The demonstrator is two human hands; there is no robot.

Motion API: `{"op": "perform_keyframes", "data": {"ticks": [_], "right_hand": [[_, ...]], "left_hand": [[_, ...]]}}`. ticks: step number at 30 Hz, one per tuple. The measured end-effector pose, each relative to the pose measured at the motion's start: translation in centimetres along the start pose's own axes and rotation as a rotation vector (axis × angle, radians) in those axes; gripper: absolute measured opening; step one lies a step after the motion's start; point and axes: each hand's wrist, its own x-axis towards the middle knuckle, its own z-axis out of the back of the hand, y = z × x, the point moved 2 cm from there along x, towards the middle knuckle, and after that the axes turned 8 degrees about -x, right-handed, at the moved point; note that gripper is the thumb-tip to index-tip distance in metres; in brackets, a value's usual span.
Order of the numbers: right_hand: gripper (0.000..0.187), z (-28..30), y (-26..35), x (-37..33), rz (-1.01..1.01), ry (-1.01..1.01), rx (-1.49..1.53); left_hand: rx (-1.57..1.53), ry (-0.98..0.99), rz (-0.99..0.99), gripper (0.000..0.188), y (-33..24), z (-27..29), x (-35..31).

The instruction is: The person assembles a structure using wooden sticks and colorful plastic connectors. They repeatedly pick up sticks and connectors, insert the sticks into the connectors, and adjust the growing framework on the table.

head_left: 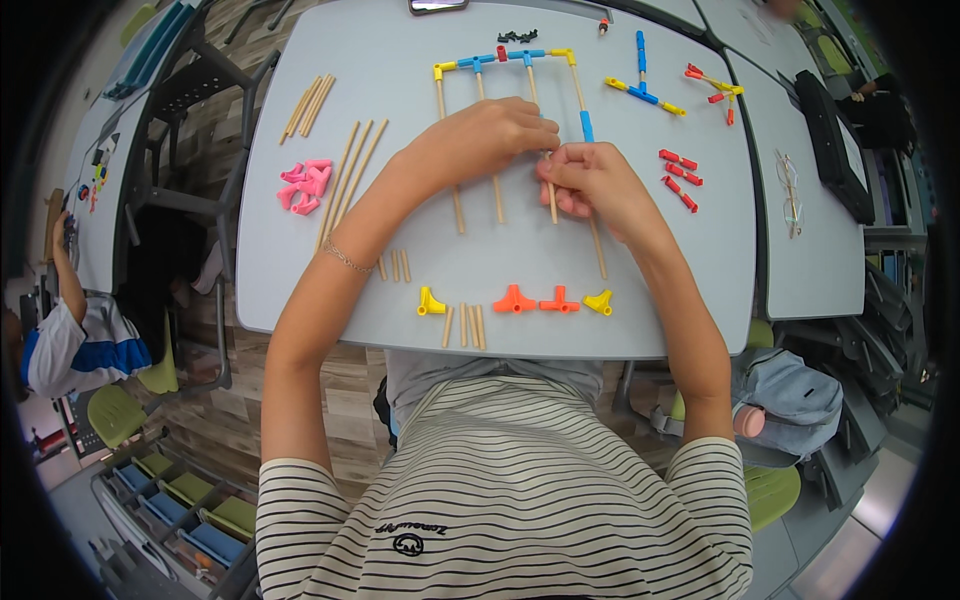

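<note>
A frame of wooden sticks joined by plastic connectors lies on the table. Its top row has blue tee connectors (pixel 477 64), a red connector (pixel 502 53) and yellow corner connectors (pixel 564 58), with sticks running down toward me. My right hand (pixel 598 185) pinches one wooden stick (pixel 553 207) near the middle of the frame. Just above, my left hand (pixel 495 130) curls closed over the same stick line; its fingertips hide what they grip. Beside my right hand, the frame's rightmost stick carries a blue connector (pixel 586 127).
Pink connectors (pixel 305 187) and loose sticks (pixel 350 175) lie left. Orange connectors (pixel 515 299) and short sticks (pixel 470 326) sit at the near edge. Right are red connectors (pixel 684 180) and a blue-yellow piece (pixel 642 92). Glasses (pixel 789 195) rest on the adjoining table (pixel 815 270).
</note>
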Motion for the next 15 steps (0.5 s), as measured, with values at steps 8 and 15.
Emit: {"op": "perform_keyframes", "data": {"ticks": [8,15], "right_hand": [[0.015,0.6,-0.7,0.5,0.003,0.093,0.22],[0.034,1.8,2.8,-2.9,0.005,-0.081,-0.486]], "left_hand": [[-0.041,-0.04,-0.009,0.028,0.0,0.1,0.0],[-0.058,0.051,0.03,0.029,-0.7,-0.3,-0.2]]}}
